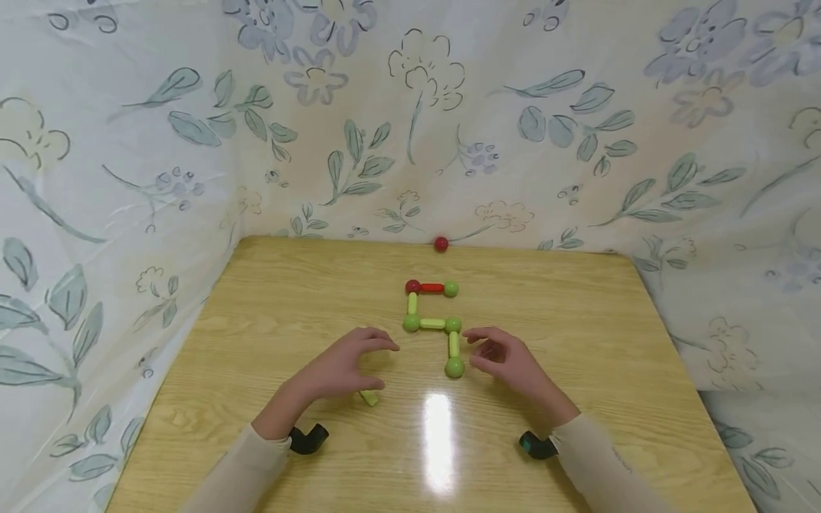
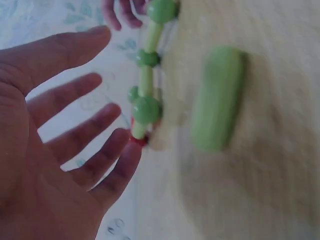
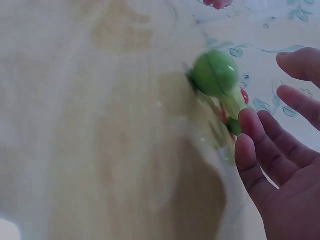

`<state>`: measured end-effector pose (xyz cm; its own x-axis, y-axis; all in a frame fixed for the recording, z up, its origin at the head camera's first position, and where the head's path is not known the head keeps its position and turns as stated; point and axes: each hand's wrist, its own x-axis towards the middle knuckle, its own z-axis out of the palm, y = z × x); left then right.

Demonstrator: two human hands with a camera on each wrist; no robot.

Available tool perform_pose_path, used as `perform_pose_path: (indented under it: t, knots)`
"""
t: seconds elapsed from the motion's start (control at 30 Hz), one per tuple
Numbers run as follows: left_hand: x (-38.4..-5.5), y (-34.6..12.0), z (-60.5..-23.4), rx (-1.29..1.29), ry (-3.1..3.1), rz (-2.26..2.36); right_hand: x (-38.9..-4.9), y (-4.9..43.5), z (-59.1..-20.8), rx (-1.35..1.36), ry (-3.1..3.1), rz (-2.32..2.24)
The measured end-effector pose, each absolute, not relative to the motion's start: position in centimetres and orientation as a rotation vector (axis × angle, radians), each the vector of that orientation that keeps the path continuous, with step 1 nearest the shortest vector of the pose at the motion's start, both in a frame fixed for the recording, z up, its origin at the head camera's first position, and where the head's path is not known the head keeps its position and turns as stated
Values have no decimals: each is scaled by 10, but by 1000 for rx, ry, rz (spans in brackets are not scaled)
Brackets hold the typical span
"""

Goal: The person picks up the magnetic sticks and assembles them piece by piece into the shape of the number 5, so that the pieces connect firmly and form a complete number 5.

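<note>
On the wooden table lies a stepped chain of balls and rods. It has a red ball (image 1: 412,287), a red rod (image 1: 432,288), several green balls and yellow-green rods, and a green end ball (image 1: 455,367) nearest the person. My left hand (image 1: 343,367) is left of the chain, fingers spread and holding nothing. Partly covered by it in the head view is a loose yellow-green rod (image 2: 217,100), seen whole in the left wrist view. Just right of the end ball, my right hand (image 1: 509,360) has its fingers loosely bent with nothing between them.
A single red ball (image 1: 441,244) sits at the table's back edge, against a floral cloth (image 1: 385,142) that rises behind and at both sides. Black curved pieces (image 1: 309,439) stick out at both cuffs. Light glares off the wooden table (image 1: 256,299) in front.
</note>
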<state>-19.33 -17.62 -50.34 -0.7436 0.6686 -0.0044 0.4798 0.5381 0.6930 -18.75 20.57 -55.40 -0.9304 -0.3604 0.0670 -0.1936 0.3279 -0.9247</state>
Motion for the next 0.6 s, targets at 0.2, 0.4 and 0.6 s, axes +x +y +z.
perform_pose_path:
  t: [0.2,0.4,0.6]
  knots:
    - [-189,-186,-520,998,2462,940,-180,200,-565,-577,2437,-1645]
    - [-186,-191,-527,973,2458,929,-176,198,-572,-623,2463,-1632]
    - [-186,-194,-530,991,2463,922,-174,196,-576,-636,2513,-1586]
